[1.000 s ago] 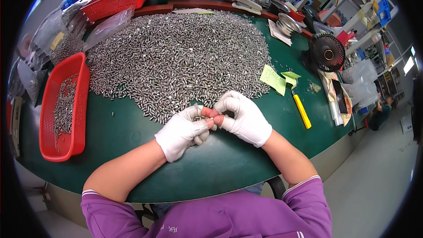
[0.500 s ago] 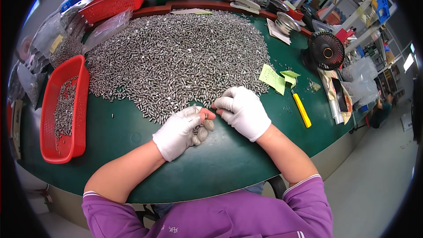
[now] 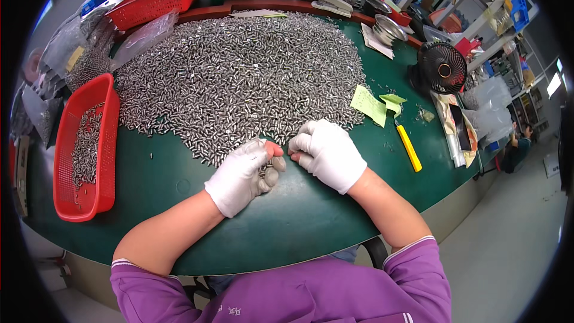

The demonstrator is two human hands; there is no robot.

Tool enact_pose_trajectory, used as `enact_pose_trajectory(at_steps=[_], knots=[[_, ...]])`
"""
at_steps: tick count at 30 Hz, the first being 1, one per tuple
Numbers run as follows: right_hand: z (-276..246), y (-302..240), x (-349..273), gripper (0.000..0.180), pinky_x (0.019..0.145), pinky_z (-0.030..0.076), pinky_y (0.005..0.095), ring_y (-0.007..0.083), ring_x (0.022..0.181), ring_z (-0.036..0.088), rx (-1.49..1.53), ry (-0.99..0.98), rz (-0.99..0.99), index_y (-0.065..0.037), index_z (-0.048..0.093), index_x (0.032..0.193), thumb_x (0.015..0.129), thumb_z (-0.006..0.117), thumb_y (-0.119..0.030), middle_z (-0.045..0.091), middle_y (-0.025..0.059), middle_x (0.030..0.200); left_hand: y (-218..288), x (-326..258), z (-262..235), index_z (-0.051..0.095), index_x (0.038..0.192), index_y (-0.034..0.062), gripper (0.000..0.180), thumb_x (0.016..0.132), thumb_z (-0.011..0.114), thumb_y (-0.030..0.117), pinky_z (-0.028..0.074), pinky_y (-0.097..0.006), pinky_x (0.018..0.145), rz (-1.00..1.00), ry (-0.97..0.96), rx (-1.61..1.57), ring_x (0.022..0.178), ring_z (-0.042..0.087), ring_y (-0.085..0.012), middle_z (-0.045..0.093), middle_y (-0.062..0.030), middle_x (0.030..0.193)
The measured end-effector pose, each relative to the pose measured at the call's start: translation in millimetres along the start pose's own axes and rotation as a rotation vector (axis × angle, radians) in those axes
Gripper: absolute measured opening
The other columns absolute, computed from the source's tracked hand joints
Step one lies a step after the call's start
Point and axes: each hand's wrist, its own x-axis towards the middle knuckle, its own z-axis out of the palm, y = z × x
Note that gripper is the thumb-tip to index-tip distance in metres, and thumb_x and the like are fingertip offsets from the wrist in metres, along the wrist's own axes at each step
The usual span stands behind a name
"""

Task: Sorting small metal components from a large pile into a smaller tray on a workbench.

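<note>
The pins form a broad pile (image 3: 239,78) on the green tabletop (image 3: 323,227), and a few more show in the left hand (image 3: 239,173). Both gloved hands are at the near edge of the pile, slightly apart from each other. The left one has its lower fingers (image 3: 272,176) curled round several pins (image 3: 263,170), while its bare index fingertip points toward the right hand (image 3: 330,155). The right hand's thumb and index finger are drawn close together; whether a pin sits between them cannot be told.

Each pin looks like a short metal cylinder, so it should be light, stiff and hard to damage. The shiny round sides would probably roll or slip, especially against glove cloth, so bare fingertips likely give the surer hold. The best grip seems to be a light pinch across the middle of the barrel, with the ends left free. A handful would weigh more and could spill through loose fingers.

Left of the pile, a red basket (image 3: 109,161) holds more pins; right of the pile lies a yellow knife (image 3: 408,148).
</note>
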Motion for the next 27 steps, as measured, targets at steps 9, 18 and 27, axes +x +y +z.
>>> enact_pose_trajectory(at_steps=[9,18,27], knots=[[-4,-5,1,0.011,0.071,0.047,0.0362,0.0261,0.079,0.057,0.346,0.177,-0.135,-0.011,0.063,0.080,0.072,0.071,-0.014,0.060,0.0047,0.082,2,1,8,0.051,0.096,0.0115,0.007,0.091,0.056,0.014,0.034,-0.017,0.050,-0.081,-0.028,0.206,0.058,0.043,-0.0040,0.055,0.0002,0.079],[4,9,1,0.012,0.071,0.048,0.0374,0.0265,0.079,0.058,0.191,0.220,0.045,-0.014,0.067,0.085,0.073,0.069,-0.013,0.060,0.0060,0.081,3,0,7,0.056,0.096,0.0109,0.015,0.092,0.056,0.026,0.037,-0.018,0.052,-0.053,-0.044,0.182,0.061,0.047,-0.0057,0.057,0.0001,0.080],[3,5,3,0.010,0.072,0.049,0.0382,0.0267,0.082,0.058,-0.045,0.090,0.057,-0.013,0.067,0.082,0.073,0.068,-0.019,0.060,0.0054,0.082,4,1,4,0.058,0.100,0.0081,0.024,0.093,0.053,0.031,0.039,-0.020,0.053,-0.079,-0.050,0.134,0.061,0.048,-0.0089,0.057,-0.0024,0.081]])
